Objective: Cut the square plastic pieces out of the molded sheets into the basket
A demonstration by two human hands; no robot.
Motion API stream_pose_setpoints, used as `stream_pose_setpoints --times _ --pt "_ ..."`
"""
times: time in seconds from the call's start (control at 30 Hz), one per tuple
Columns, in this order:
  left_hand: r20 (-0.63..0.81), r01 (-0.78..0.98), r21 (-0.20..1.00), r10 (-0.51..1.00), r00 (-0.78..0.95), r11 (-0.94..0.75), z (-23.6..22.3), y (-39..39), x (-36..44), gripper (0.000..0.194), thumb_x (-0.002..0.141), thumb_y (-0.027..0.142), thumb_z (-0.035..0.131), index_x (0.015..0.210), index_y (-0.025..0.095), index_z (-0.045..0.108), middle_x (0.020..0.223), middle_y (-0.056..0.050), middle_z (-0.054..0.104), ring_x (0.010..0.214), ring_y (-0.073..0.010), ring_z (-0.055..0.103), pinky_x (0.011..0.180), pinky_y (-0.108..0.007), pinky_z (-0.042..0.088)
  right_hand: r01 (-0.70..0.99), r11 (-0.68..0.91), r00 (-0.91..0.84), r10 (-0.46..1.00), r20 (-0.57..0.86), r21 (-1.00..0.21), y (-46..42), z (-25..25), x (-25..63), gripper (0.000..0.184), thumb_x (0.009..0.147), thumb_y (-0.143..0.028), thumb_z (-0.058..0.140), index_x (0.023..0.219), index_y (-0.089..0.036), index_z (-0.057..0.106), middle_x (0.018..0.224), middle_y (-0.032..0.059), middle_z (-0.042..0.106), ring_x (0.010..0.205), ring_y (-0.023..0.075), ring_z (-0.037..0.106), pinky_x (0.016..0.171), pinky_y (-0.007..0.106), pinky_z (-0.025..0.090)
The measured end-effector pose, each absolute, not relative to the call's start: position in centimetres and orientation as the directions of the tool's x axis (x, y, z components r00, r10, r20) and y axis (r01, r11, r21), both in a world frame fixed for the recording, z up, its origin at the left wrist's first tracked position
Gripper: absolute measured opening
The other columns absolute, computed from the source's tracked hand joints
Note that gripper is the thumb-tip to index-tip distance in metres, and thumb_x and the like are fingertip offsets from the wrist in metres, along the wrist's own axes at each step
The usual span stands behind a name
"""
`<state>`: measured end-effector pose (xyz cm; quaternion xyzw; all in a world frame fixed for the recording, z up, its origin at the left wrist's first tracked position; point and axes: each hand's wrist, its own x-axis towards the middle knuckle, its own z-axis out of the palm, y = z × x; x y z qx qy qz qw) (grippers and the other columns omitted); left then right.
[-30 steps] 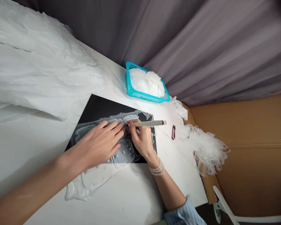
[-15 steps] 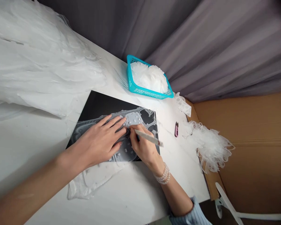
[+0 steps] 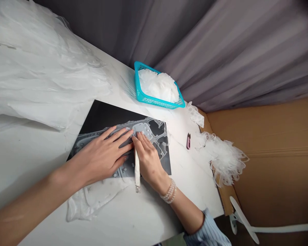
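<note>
Black board point(image 3: 101, 114) lies on the white table point(image 3: 149, 218), and the translucent patterned sheet point(image 3: 143, 129) rests across it, its loose lower part spilling over the board's edge toward seven o'clock. The left hand point(image 3: 100, 157) lies flat on the sheet, fingers spread. Just beside it, the right hand point(image 3: 150, 162) has its fingers bunched around a slim white-wrapped tool point(image 3: 137, 171), whose rear end points to six o'clock; its tip is hidden under the fingers.

From the board, a turquoise basket point(image 3: 156, 101) of white fabric pieces point(image 3: 161, 87) sits at one o'clock, small thread snips point(image 3: 188, 141) at three, a heap of wispy white strips point(image 3: 223, 157) farther out that way, and a mound of sheer white fabric point(image 3: 36, 75) at ten.

The sheet looks thin and slippery; if the left palm eases off, it could creep or pucker. Near the openings at two o'clock, narrow strands could snag and tear. If the hidden tip is sharp, a slip could reach the nearby left fingertips.
</note>
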<state>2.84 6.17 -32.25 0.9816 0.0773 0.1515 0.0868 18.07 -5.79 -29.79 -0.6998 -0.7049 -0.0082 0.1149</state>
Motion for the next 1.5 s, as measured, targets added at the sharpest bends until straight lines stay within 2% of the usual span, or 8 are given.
stream_pose_setpoints --times 0.43,0.6,0.73,1.17,1.27,1.33,1.4,1.5 --pt "0.308 0.136 0.204 0.195 0.931 -0.97 -32.4 6.1 2.8 0.04 0.098 0.032 0.044 0.132 0.019 0.061 0.153 -0.014 0.047 0.145 -0.0279 0.039 0.122 -0.051 0.022 0.979 0.154 -0.138 0.983 0.122 -0.131 -5.3 -29.3 19.2 0.039 0.098 -0.002 0.035 0.131 0.007 0.054 0.14 0.0333 0.052 0.136 0.035 0.05 0.116 0.048 0.043" --pt "0.296 0.154 0.226 0.219 0.93 -0.962 -32.7 6.0 2.6 0.047 0.099 0.038 0.044 0.143 0.023 0.053 0.157 -0.011 0.043 0.148 -0.0266 0.034 0.123 -0.05 0.016 0.874 0.075 0.001 0.988 0.156 -0.481 -4.1 -28.1 22.0 0.035 0.098 -0.01 0.043 0.128 -0.014 0.06 0.123 0.0168 0.07 0.112 0.0255 0.07 0.097 0.041 0.059" --pt "0.28 0.168 0.248 0.236 0.931 -0.954 -32.4 5.8 2.3 0.048 0.101 0.038 0.04 0.147 0.027 0.047 0.159 -0.008 0.04 0.148 -0.0253 0.033 0.123 -0.049 0.014 0.4 -0.162 0.433 0.901 0.03 -0.902 -1.6 -24.8 30.7 0.012 0.09 -0.025 0.064 0.094 -0.018 0.073 0.096 0.0074 0.076 0.086 0.0191 0.075 0.078 0.029 0.063" --pt "0.297 0.108 0.49 0.282 0.912 -0.865 -31.0 6.3 3.0 0.039 0.095 0.027 0.046 0.13 0.025 0.064 0.147 -0.011 0.054 0.143 -0.0288 0.041 0.12 -0.053 0.022 0.122 -0.23 0.455 0.877 -0.152 -0.965 -4.2 -21.7 35.0 0.021 0.082 -0.037 0.073 0.093 -0.018 0.074 0.097 0.0085 0.078 0.09 0.0213 0.077 0.084 0.029 0.062" --pt "0.185 0.123 0.846 0.502 0.845 -0.519 -28.2 5.8 4.7 0.037 0.095 0.037 0.044 0.114 0.019 0.071 0.131 -0.015 0.064 0.128 -0.0315 0.055 0.109 -0.05 0.039 0.04 -0.191 0.448 0.881 -0.153 -0.981 -4.5 -20.8 31.7 0.017 0.086 -0.033 0.072 0.096 -0.02 0.074 0.103 0.006 0.077 0.093 0.0194 0.076 0.092 0.033 0.061" --pt "-0.141 0.123 0.99 0.608 0.782 0.071 -26.7 5.5 6.3 0.047 0.093 0.053 0.045 0.111 0.017 0.07 0.114 -0.015 0.071 0.109 -0.0299 0.066 0.096 -0.045 0.05 0.064 -0.164 0.413 0.902 -0.124 -0.984 -5.1 -20.0 28.7 0.015 0.091 -0.034 0.068 0.098 -0.022 0.075 0.109 0.005 0.076 0.096 0.0196 0.075 0.091 0.034 0.061" --pt "-0.416 0.067 0.803 0.477 0.775 0.592 -25.8 5.3 7.7 0.059 0.087 0.065 0.047 0.106 0.014 0.07 0.1 -0.014 0.073 0.093 -0.0265 0.07 0.084 -0.039 0.055 0.197 -0.161 0.276 0.956 -0.103 -0.967 -6.1 -19.3 25.6 0.019 0.095 -0.034 0.063 0.105 -0.026 0.076 0.116 0.0051 0.074 0.105 0.0218 0.072 0.095 0.037 0.059" --pt "-0.488 0.031 0.577 0.314 0.815 0.816 -25.8 5.4 8.6 0.058 0.082 0.067 0.055 0.095 0.013 0.073 0.088 -0.009 0.073 0.076 -0.0192 0.068 0.069 -0.028 0.053 0.383 -0.132 0.035 0.991 -0.128 -0.914 -7.3 -19.0 22.8 0.025 0.096 -0.033 0.061 0.116 -0.028 0.075 0.123 0.006 0.072 0.12 0.025 0.065 0.107 0.043 0.051"
